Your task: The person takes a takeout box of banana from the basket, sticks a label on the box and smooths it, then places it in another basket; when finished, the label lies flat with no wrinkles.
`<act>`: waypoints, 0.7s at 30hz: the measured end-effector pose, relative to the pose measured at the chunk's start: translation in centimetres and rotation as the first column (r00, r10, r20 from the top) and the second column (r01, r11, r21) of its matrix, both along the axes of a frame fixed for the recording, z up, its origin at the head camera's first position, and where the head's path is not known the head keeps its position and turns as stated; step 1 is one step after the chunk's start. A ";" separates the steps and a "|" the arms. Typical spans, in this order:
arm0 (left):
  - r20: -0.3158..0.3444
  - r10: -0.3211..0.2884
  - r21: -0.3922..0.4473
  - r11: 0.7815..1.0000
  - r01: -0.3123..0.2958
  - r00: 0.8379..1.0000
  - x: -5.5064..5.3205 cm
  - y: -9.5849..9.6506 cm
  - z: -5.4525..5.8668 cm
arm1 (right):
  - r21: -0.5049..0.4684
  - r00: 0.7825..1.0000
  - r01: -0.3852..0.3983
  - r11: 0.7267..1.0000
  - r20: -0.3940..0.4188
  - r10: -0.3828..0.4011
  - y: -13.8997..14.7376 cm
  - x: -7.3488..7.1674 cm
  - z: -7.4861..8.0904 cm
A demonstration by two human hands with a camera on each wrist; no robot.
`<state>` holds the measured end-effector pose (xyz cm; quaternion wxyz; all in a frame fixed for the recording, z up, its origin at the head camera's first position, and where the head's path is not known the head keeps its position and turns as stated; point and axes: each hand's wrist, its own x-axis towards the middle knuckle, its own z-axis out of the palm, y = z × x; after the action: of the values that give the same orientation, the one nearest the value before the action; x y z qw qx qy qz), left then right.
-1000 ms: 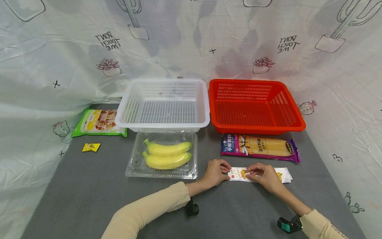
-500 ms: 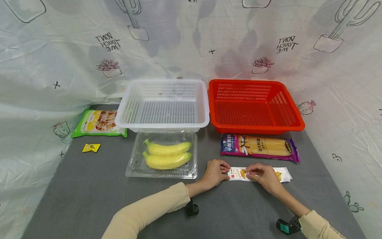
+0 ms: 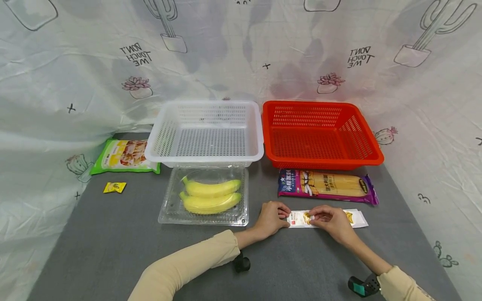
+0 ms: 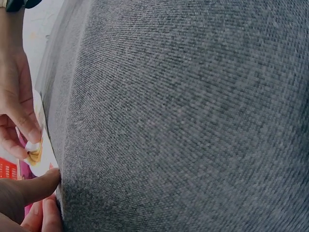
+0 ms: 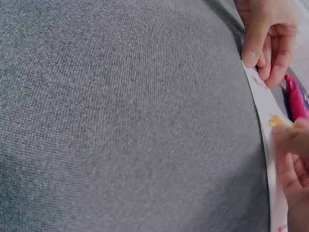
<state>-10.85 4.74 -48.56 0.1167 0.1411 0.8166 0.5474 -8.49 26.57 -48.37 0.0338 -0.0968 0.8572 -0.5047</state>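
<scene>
A long white strip (image 3: pixel 300 218), printed with yellow bananas and small red marks, lies on the grey table below the pasta packet. My left hand (image 3: pixel 272 218) holds its left end, thumb at the near corner and fingertips at the far corner. Thumb and fingers of my right hand (image 3: pixel 333 223) pinch the strip around its middle, over one banana print, and hide part of it. In the right wrist view the white strip (image 5: pixel 260 99) runs between both hands along the cloth. The left wrist view catches the left thumb (image 4: pixel 41 186) pressing at the strip's edge.
A purple pasta packet (image 3: pixel 327 184) lies just beyond the hands. Behind stand a red basket (image 3: pixel 327 164) and a white basket (image 3: pixel 205 159). Two bananas (image 3: pixel 211 195) sit in a clear plastic box (image 3: pixel 167 215). Leftward lie a green food bag (image 3: pixel 126 154) and a small yellow packet (image 3: pixel 114 187).
Both hands stay at nearly the same spots on the strip. The right fingertips shift slightly over the banana print, and the head view tilts a little.
</scene>
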 end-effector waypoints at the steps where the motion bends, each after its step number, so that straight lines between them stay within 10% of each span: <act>1: -0.002 0.000 -0.001 1.000 0.000 1.000 0.0 0.0 0.0 | -0.025 1.000 -0.009 1.000 0.000 0.009 0.1 0.0 -0.1; 21: -0.012 0.017 0.021 1.000 -0.017 1.000 0.4 -0.1 0.0 | -0.187 0.988 -0.025 0.982 0.144 0.052 1.2 0.0 -1.3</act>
<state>-10.50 4.64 -48.59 0.1057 0.1387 0.8128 0.5558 -8.45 27.75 -49.63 0.0981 -0.0783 0.7996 -0.5872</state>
